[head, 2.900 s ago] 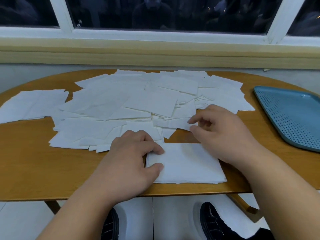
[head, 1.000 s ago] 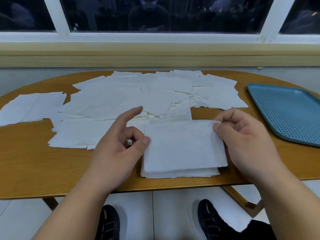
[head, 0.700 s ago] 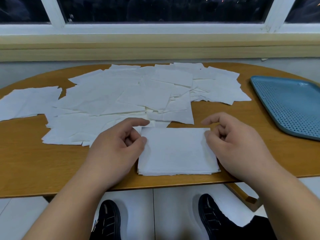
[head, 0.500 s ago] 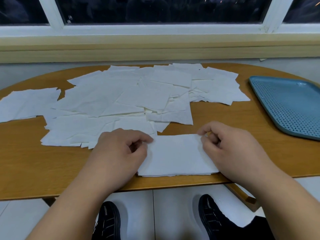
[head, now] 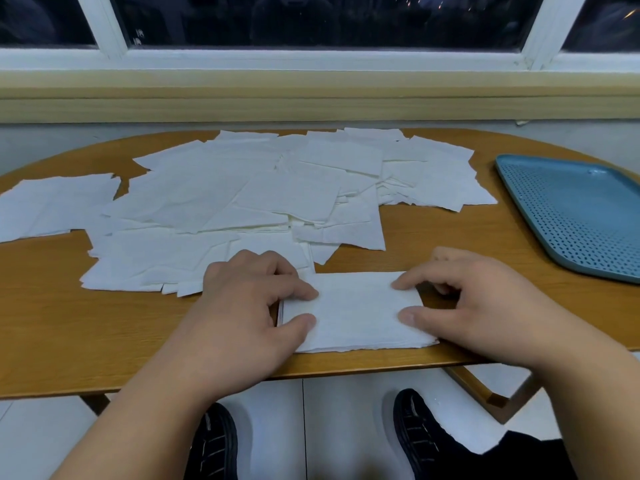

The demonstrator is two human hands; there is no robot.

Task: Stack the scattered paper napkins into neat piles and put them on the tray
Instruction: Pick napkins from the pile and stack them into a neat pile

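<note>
Fingers [head: 304,292] of your left hand [head: 249,303] and right hand [head: 485,306], bent, clasp the napkin pile [head: 360,313] by its side edges at the front of the wooden table [head: 52,323]; scattered napkins [head: 242,199] lie just behind, blue tray [head: 581,216] to your right

surface [head: 69,327]: oval, orange-brown wood grain | leg [head: 485,389]: wooden, angled under the near right edge | window [head: 311,19]: dark panes, white frame | ledge [head: 311,98]: pale wood below the frame | floor [head: 346,410]: light tiles | shoes [head: 214,441]: black pair beneath the surface
</note>
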